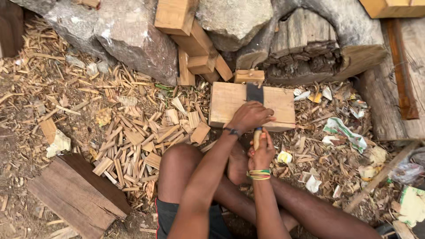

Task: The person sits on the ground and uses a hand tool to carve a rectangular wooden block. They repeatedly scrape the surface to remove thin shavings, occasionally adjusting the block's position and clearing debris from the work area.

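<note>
Bare ground littered with wood chips [133, 141] and scrap paper, pale wooden block [230, 104] lying flat before rocks [141, 40], left hand [250, 116] pressed flat on block, right hand [263, 152] clenched around wooden tool handle [257, 138], dark blade [254, 93] partly hidden by left hand, stacked offcuts [199, 57] behind.

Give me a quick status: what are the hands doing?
Left hand flat on wooden block. Right hand grips tool handle, dark blade across block. Wood chips beside, nothing blocking.

dirt ground [26, 146] | wood chips [133, 141] | wooden block [230, 104] | dark plank [75, 194] | paper scraps [345, 132]
</note>
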